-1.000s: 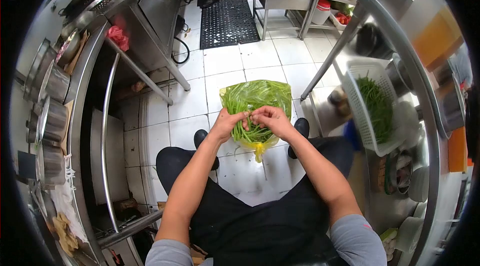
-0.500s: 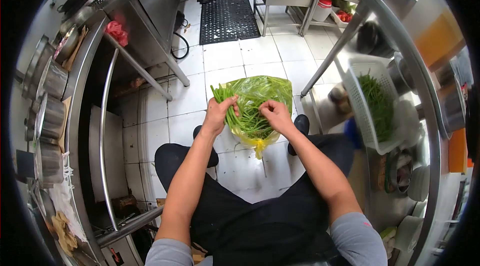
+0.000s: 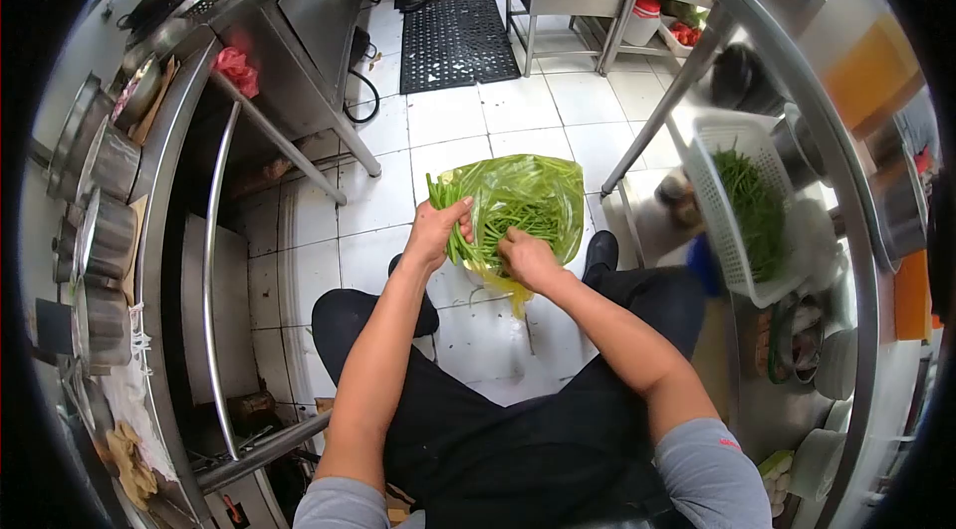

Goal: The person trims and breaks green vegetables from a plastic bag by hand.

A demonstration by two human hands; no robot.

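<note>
Where the head view centres, an open, translucent yellow-green plastic bag (image 3: 558, 178) rests on the tiled floor (image 3: 443, 121) and contains a loose pile of green stalks (image 3: 530, 220). At right, a white perforated basket (image 3: 718, 220) contains similar greens (image 3: 752, 220). At upper right, a white bucket (image 3: 640, 27) with a red lid stands beside red produce (image 3: 685, 34).

The stalks are slender and bright green; those in the bag lie crossed. At the bag's left edge, a bundle (image 3: 439, 194) of them is held roughly parallel. The left hand (image 3: 433, 233) is closed around this bundle. The right hand (image 3: 530, 258) has its fingers bent onto the pile and hides part of it; whether it pinches a stalk cannot be told.

A slanting metal leg (image 3: 672, 109) stands between bag and basket. A black shoe (image 3: 601, 252) is near the bag's lower right. A black mat (image 3: 458, 43) lies at top centre; metal pots (image 3: 108, 235) line the left edge.
</note>
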